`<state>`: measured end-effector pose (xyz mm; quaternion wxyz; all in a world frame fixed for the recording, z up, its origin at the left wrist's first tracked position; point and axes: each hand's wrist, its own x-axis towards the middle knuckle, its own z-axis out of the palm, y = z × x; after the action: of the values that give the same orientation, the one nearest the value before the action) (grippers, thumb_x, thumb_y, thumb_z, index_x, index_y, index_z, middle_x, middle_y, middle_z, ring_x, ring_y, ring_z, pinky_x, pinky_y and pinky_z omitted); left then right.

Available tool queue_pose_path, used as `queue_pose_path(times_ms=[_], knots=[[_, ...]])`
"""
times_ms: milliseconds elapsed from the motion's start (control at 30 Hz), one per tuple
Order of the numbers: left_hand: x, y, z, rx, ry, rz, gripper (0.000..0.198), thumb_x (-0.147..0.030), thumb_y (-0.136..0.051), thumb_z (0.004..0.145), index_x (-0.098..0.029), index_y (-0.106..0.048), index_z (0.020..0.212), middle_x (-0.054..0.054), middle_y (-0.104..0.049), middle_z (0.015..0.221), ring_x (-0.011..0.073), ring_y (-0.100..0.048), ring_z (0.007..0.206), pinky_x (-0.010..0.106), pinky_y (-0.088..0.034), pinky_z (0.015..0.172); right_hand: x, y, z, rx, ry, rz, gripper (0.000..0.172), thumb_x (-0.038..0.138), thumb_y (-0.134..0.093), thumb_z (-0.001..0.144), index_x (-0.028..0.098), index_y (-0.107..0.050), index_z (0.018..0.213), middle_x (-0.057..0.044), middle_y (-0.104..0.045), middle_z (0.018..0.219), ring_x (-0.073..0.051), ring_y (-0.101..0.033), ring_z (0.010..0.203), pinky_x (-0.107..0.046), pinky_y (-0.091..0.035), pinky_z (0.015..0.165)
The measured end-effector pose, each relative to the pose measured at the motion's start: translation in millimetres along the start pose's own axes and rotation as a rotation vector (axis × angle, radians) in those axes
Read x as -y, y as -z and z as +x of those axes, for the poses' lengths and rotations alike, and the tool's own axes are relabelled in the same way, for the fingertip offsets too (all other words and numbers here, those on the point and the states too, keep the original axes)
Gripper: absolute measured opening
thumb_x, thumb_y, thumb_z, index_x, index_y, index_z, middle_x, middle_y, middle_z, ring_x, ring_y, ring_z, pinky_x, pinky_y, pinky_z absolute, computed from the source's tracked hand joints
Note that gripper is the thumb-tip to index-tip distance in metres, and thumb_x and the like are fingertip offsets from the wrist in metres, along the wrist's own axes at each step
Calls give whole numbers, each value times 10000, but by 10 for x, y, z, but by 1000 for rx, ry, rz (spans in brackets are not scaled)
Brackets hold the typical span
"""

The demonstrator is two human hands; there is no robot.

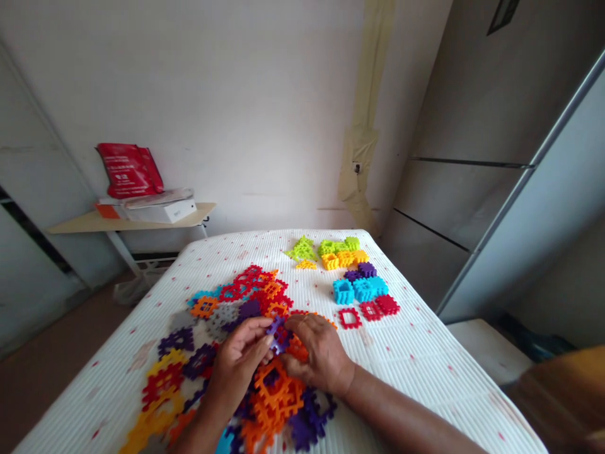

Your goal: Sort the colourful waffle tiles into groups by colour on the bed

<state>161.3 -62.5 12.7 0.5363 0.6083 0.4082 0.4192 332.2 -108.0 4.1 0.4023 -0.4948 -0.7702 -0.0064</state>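
Note:
A purple notched plastic building piece (278, 334) is held up over a mixed pile, between both hands. My left hand (243, 353) pinches its left edge with thumb and fingers. My right hand (321, 353) curls its fingers onto the right edge; its fingertips are partly hidden. Just below the hands lie orange building pieces (278, 394), with purple ones (309, 419) beside them. Farther off, the pile has red pieces (246, 284), grey pieces (222, 318) and an orange window piece (205, 307). Yellow pieces (161, 413) spread to the left of my left forearm.
At the right of the table (416, 372), sorted groups stand in rows: green pieces (338, 247), yellow stacks (345, 258), purple pieces (366, 270), blue stacks (362, 290) and red pieces (350, 318). Behind left, a side table (85, 222) bears a red bag (127, 170).

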Motion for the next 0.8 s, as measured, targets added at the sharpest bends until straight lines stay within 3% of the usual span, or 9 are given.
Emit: queue_pose_path(times_ms=[133, 233, 333, 467, 600, 800], knots=[[2, -5, 5, -8, 1, -36, 405, -441, -649, 694, -195, -570, 1005, -16, -617, 671, 133, -569, 565, 253, -481, 562, 61, 72, 41, 39, -50, -57, 351, 319, -624, 713, 192, -576, 1037, -81, -642, 946, -227, -561, 859, -353, -468, 752], [14, 4, 12, -28, -13, -54, 485, -442, -631, 720, -208, -507, 1127, -9, -638, 728, 137, -589, 588, 265, -500, 588, -59, 295, 150, 1, -72, -123, 357, 320, -608, 740, 173, -593, 1065, -81, -650, 935, -228, -565, 854, -361, -457, 771], [37, 24, 29, -60, -44, -68, 491, -440, -608, 749, -209, -477, 1163, 11, -654, 815, 135, -597, 621, 270, -510, 613, -401, 650, 314, -166, -245, -251, 329, 338, -586, 764, 154, -620, 1034, -99, -660, 934, -235, -578, 878, -354, -450, 785], [58, 52, 55, -87, -72, -96, 440, -419, -616, 758, -205, -495, 1122, 2, -649, 803, 125, -589, 631, 253, -506, 630, -955, 1015, 450, -230, -553, -423, 356, 372, -574, 755, 160, -632, 1035, -93, -675, 951, -220, -604, 858, -315, -449, 750], [71, 87, 75, -115, -74, -110, 437, -424, -627, 746, -185, -513, 1093, 11, -656, 782, 127, -585, 622, 245, -504, 616, -1287, 1043, 424, -76, -782, -658, 371, 417, -543, 767, 155, -656, 1004, -123, -680, 920, -246, -612, 857, -313, -428, 679], [125, 133, 90, -127, -52, -94, 441, -424, -638, 740, -181, -526, 1090, 20, -665, 814, 125, -590, 648, 237, -502, 632, -1394, 925, 433, 145, -911, -808, 383, 444, -485, 789, 148, -666, 951, -147, -665, 972, -274, -588, 935, -363, -409, 733]])
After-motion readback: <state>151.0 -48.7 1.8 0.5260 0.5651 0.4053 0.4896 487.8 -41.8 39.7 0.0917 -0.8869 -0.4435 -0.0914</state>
